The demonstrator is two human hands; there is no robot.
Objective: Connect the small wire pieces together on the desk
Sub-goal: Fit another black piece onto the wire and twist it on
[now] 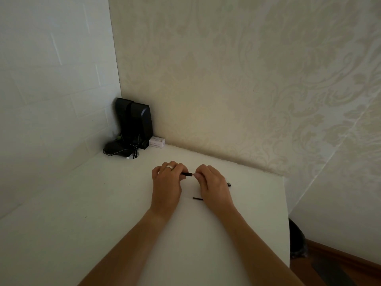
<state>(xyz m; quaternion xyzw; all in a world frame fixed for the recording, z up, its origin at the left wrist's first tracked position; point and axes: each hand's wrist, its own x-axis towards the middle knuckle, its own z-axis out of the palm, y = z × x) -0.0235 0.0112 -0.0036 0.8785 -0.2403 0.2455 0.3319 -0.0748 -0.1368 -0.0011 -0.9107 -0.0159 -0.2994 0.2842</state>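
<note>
Both hands meet over the far part of the white desk [103, 203]. My left hand [168, 182], with a ring on one finger, pinches a short black wire piece [187, 174] whose end points right. My right hand [212, 183] pinches at that end with its fingertips; what it holds there is too small to make out. Another black wire piece [198, 198] lies flat on the desk between my wrists. A third small dark piece [228, 184] lies just right of my right hand.
Two black speakers [134, 122] stand in the far left corner, with a dark mouse-like object and thin cables [117, 149] in front. A small white box [157, 142] sits beside them. The desk's right edge [286, 213] drops to a wooden floor.
</note>
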